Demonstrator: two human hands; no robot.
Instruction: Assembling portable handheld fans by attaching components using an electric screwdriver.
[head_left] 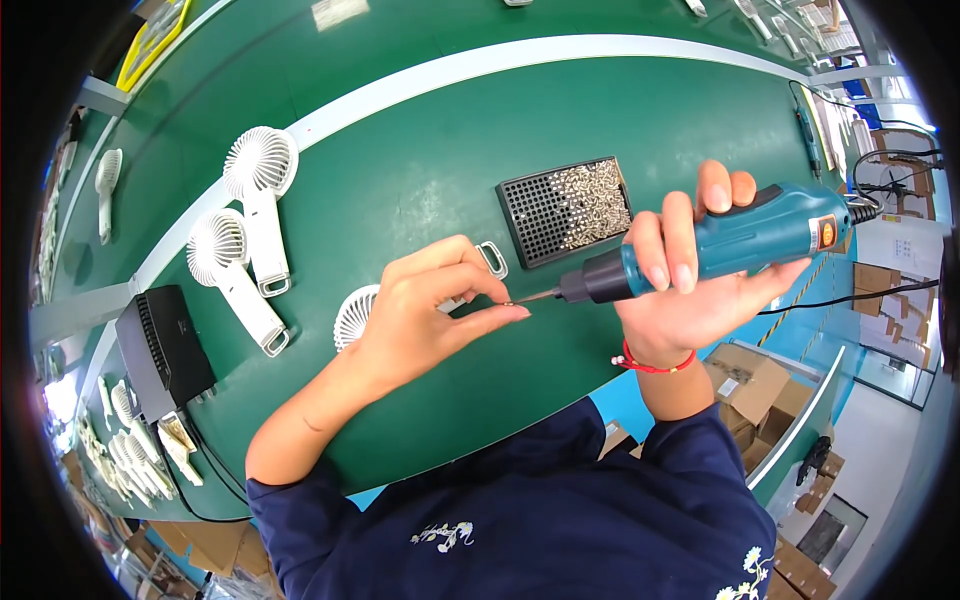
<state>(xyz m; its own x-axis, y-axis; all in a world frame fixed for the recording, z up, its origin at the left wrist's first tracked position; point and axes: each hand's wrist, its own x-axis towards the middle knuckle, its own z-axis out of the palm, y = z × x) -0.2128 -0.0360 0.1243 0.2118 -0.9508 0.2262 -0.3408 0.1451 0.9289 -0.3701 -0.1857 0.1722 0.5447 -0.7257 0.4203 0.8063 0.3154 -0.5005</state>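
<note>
My right hand (675, 270) is wrapped around a teal electric screwdriver (760, 240), held level above the table with its bit pointing left. The thumb and forefinger of my left hand (425, 300) pinch together at the bit's tip, on what looks like a small screw (508, 303), mostly covered by the fingertips. Beneath that hand lies a white handheld fan (355, 315); its slatted head and end loop show, while most of its handle is hidden. Whether my left hand touches the fan I cannot tell. Just beyond, a black perforated tray (540, 215) carries many silver screws (597, 203).
Two white handheld fans (262, 200) lie at the left of the green table (420, 140), near a white divider strip (470, 62). A black box (165, 350) with cables stands at the left edge. More fan parts (130, 450) lie beyond it. Cardboard boxes (755, 390) are at lower right.
</note>
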